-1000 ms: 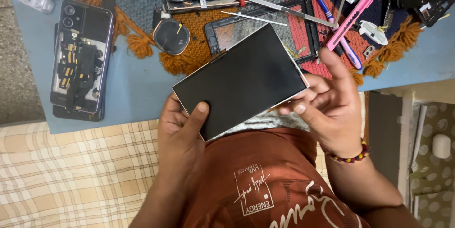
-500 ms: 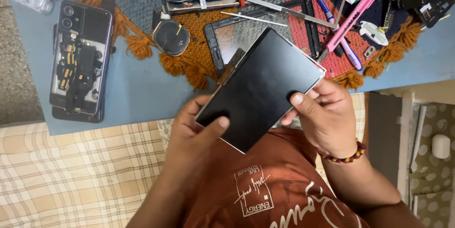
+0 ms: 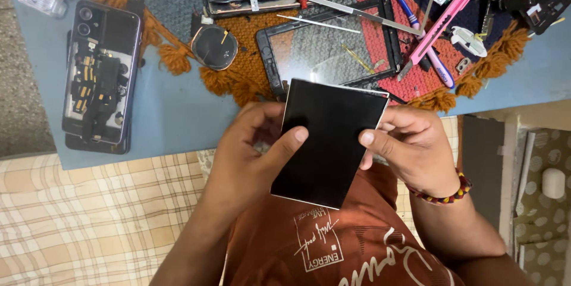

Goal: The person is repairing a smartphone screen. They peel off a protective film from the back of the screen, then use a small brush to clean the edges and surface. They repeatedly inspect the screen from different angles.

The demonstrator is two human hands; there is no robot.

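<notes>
Both grips closed on black display panel (image 3: pixel 330 143): left hand (image 3: pixel 250 155) thumb across its face, right hand (image 3: pixel 410 146) pinching its right edge. Panel held above tabletop (image 3: pixel 178 119) edge. Beyond panel, empty screen frame (image 3: pixel 267 54); left of frame, opened phone (image 3: pixel 98 78).

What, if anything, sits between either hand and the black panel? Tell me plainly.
Nothing visible. The left hand grips the black panel on one side with its thumb across the front, and the right hand pinches the opposite edge. Both touch it directly.
</notes>
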